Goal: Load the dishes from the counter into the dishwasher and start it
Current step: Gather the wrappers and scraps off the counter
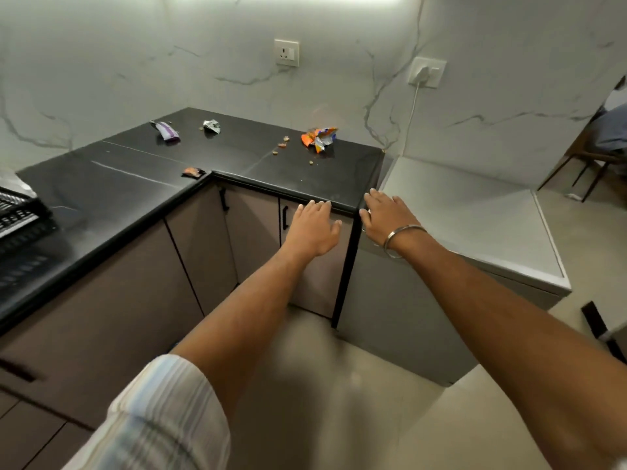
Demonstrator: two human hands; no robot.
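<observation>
Both my arms reach forward toward the corner of the black counter (142,184). My left hand (314,228) is open, fingers straight, in front of the counter's front edge above a brown cabinet door (312,279). My right hand (386,217), with a metal bangle on the wrist, is open with spread fingers at the near left corner of a grey appliance (475,212) that stands to the right of the counter. Neither hand holds anything. A black dish rack (20,208) shows at the far left edge of the counter. No dishes are visible.
Snack wrappers lie on the counter: a purple one (166,130), a silver one (212,126), an orange one (320,138) and a small one (193,172), with crumbs nearby. A white cable (412,113) runs from a wall socket. A chair (590,161) stands at the far right.
</observation>
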